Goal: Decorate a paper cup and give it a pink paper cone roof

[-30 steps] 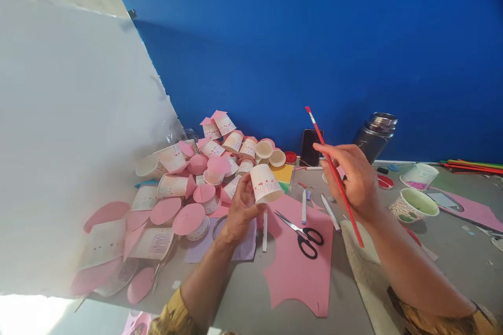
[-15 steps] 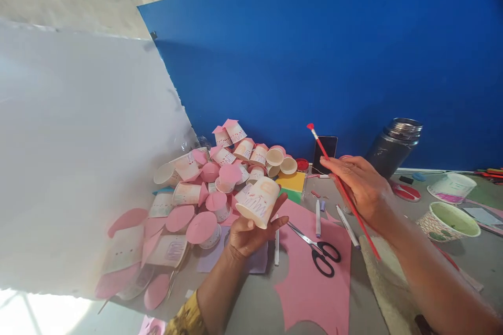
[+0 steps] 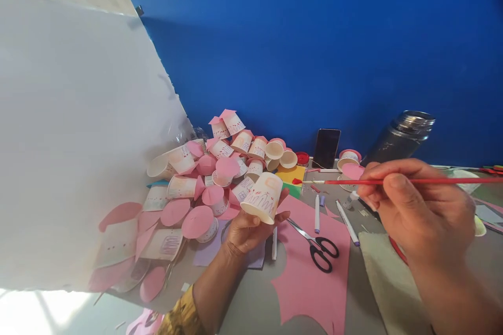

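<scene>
A person's left hand (image 3: 245, 230), at centre, cradles a cream paper cup (image 3: 263, 196), thumb at the front near the rim, other fingers curved behind. The cup is tilted, base up, mouth down, its side drawn with purple strokes and red dots; its inside is out of sight. The right hand (image 3: 420, 214), at centre right, pinches a red brush (image 3: 353, 182) between thumb and fingers. The brush lies level, its red tip pointing left, just beside the cup and apart from it.

At centre left is a pile of cups (image 3: 178, 188), many with pink paper tops; two near its right end face outward, showing pale insides. Behind the right hand leans a dark flask (image 3: 401, 138) without a lid; what it contains cannot be seen.

The right hand partly covers a pale cup (image 3: 466, 174) at the right. The brush handle runs off the right edge, and both forearms are cut off below. Haze blurs the lower left of the pile.

A blue board (image 3: 314, 52) closes off the back, a white board (image 3: 70, 141) the left. Grey table (image 3: 243, 303) shows at bottom centre, left of a pink sheet (image 3: 302, 288) bearing scissors (image 3: 312, 241). A narrow gap separates brush tip and cup.
</scene>
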A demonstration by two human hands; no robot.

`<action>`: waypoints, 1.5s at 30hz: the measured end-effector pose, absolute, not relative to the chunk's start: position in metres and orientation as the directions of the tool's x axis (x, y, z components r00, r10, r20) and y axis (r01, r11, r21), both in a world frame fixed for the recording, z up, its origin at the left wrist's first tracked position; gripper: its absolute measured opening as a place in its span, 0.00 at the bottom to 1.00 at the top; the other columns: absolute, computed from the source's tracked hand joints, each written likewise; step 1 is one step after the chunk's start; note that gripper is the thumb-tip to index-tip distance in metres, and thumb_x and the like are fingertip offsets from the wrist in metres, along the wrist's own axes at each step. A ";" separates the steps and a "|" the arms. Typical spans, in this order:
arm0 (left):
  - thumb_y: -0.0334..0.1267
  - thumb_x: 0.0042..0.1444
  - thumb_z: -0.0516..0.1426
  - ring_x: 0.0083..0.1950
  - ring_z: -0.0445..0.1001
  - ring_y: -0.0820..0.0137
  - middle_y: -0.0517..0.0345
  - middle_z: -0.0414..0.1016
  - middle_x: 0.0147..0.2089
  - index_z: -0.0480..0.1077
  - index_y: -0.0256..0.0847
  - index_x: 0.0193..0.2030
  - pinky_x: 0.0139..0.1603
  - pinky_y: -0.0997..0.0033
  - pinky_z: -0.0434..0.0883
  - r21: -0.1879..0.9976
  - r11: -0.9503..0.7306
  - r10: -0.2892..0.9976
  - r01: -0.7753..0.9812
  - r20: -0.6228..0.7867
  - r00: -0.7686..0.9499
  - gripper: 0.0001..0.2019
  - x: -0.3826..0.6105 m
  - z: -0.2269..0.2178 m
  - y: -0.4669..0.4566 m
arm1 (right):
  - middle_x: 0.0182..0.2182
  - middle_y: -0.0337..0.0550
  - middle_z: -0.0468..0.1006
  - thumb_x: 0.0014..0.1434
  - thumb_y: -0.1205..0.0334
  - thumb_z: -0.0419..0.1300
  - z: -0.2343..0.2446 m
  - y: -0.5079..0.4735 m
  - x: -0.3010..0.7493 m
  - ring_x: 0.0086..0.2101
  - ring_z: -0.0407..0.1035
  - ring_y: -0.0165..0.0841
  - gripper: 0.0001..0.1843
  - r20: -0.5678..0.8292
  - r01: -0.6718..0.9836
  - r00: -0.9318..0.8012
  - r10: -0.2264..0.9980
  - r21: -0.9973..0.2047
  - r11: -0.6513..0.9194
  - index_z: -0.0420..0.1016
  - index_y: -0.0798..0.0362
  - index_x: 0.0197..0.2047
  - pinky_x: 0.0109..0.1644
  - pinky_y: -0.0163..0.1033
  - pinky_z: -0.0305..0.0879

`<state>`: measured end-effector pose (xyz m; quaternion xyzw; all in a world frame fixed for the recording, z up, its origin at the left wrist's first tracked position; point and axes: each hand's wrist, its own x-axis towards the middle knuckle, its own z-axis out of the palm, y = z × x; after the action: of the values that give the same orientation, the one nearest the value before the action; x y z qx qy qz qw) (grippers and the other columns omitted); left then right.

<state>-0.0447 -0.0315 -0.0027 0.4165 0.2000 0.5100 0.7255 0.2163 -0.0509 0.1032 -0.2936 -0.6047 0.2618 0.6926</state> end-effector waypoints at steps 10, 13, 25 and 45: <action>0.45 0.36 0.71 0.83 0.45 0.39 0.53 0.68 0.74 0.71 0.55 0.61 0.71 0.28 0.62 0.763 0.234 0.905 -0.603 0.056 0.422 0.40 -0.041 -0.001 -0.034 | 0.36 0.44 0.83 0.70 0.63 0.63 0.096 -0.056 0.214 0.33 0.77 0.38 0.07 0.709 0.102 -0.031 0.704 -0.699 0.708 0.84 0.48 0.44 0.29 0.42 0.70; 0.42 0.34 0.72 0.82 0.46 0.40 0.55 0.70 0.73 0.73 0.55 0.60 0.70 0.32 0.65 0.714 0.264 0.901 -0.648 0.057 0.430 0.40 -0.040 -0.001 -0.034 | 0.35 0.44 0.83 0.70 0.67 0.62 0.098 -0.054 0.215 0.36 0.76 0.38 0.07 0.739 0.081 -0.113 0.664 -0.659 0.748 0.84 0.50 0.45 0.36 0.45 0.72; 0.34 0.40 0.68 0.79 0.56 0.45 0.45 0.74 0.69 0.74 0.46 0.63 0.64 0.50 0.71 0.627 0.344 0.850 -0.699 0.108 0.515 0.38 -0.036 0.003 -0.034 | 0.37 0.42 0.81 0.71 0.69 0.60 0.095 -0.049 0.214 0.37 0.73 0.36 0.09 0.705 0.029 -0.288 0.649 -0.670 0.741 0.81 0.51 0.48 0.44 0.45 0.69; 0.33 0.38 0.69 0.79 0.57 0.42 0.44 0.74 0.69 0.70 0.47 0.67 0.68 0.43 0.67 0.623 0.355 0.862 -0.697 0.071 0.502 0.43 -0.035 0.004 -0.036 | 0.37 0.44 0.81 0.69 0.70 0.61 0.094 -0.050 0.219 0.38 0.74 0.39 0.10 0.702 0.075 -0.315 0.639 -0.652 0.754 0.81 0.50 0.48 0.44 0.48 0.68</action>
<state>-0.0348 -0.0358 0.0041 0.3035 0.1359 0.4799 0.8119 0.2191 -0.0496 0.0940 -0.2325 -0.7673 0.2624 0.5370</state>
